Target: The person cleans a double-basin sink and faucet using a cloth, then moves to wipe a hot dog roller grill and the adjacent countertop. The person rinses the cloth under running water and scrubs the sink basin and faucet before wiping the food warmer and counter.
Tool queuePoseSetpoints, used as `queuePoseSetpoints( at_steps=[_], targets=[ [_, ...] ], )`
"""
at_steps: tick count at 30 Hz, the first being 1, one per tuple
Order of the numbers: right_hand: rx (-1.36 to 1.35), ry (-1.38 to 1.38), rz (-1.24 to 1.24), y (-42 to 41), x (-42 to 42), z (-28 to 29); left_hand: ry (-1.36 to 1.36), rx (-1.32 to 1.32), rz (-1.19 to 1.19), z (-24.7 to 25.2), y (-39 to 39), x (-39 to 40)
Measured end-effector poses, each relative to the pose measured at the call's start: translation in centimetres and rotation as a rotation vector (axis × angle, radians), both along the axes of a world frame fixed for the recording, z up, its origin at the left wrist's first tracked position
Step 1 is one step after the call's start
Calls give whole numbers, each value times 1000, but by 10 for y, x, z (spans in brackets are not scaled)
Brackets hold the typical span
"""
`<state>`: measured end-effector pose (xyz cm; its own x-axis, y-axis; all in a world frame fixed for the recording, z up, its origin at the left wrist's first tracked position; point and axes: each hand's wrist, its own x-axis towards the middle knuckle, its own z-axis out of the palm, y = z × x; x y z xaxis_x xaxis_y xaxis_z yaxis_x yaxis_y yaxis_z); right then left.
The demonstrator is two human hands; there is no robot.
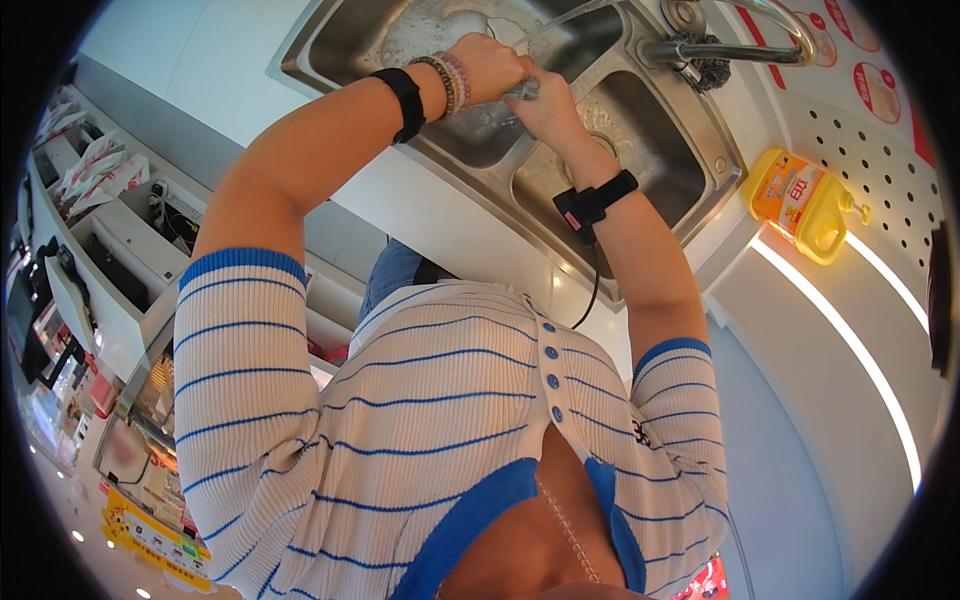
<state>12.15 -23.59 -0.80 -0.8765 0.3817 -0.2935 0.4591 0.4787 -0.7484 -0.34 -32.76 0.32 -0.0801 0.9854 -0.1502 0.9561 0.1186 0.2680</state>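
Observation:
My left hand (491,69), with beaded bracelets and a black band at the wrist, is closed in a fist over the left basin (469,146) of a steel double sink. My right hand (549,105) meets it near the divider. Between the two hands a grey mesh scourer (523,89) shows, gripped on both sides; the fingers hide much of it. A thin stream of water (574,15) runs down from the top edge toward my hands. Foamy water (405,37) lies in the left basin, around a pale rounded thing too blurred to name.
A curved metal faucet (720,52) rises behind the sink, with a dark steel wool scourer (705,64) beside its base. Right of the sink stands a yellow pump bottle of detergent (799,202). A cable (595,292) hangs from my right wrist device. Open shelves (127,247) are at left.

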Motion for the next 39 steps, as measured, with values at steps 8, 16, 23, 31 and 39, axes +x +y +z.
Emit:
queuePoseSetpoints(
  at_steps=[8, 16, 23, 31, 39],
  targets=[
    [-233, 259, -50, 36, 12, -19, -802, 165, 471, -21, -2, -1],
    [-1122, 294, -561, 70, 4, -5, -1762, 180, 959, -12, 15, -4],
    [-853, 262, -585, 64, 1, -7, -2018, 398, 953, -21, 31, 9],
    [-1253, 499, -809, 69, -7, -4, -2364, 529, 1072, -28, 23, 11],
    [-1328, 510, -554, 73, -2, 4, -2605, 750, 1097, -11, 15, 7]
  ],
)
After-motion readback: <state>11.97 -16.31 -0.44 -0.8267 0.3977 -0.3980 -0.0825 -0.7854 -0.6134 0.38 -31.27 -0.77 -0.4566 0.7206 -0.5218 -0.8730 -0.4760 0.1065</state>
